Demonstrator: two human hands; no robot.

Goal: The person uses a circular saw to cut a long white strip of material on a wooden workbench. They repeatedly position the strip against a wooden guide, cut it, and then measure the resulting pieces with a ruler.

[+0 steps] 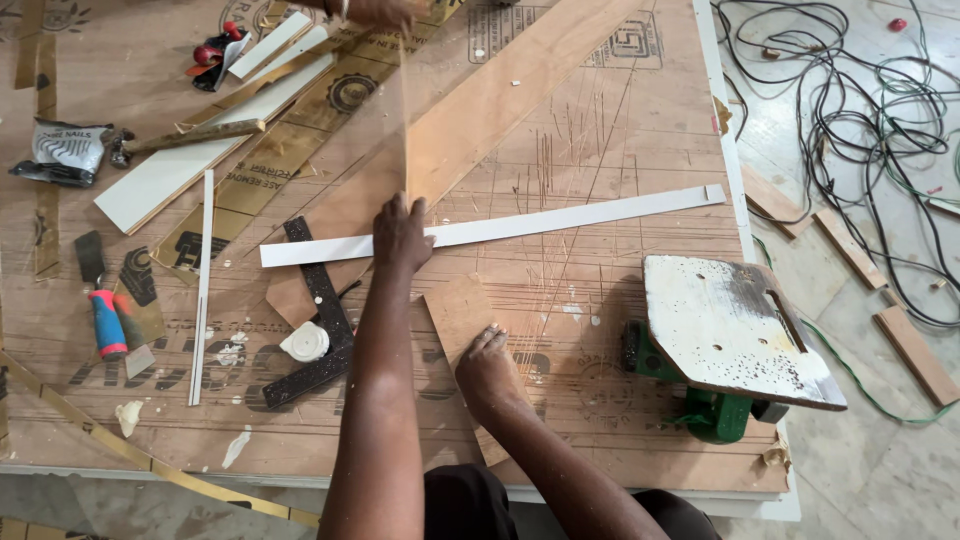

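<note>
The left hand (402, 235) presses on a white strip (500, 228) over a plywood piece (480, 120). The right hand (488, 368) lies flat on a plywood offcut (455, 315). A square (318, 320) lies just beside the left arm, a green saw (725, 350) at the right.
</note>
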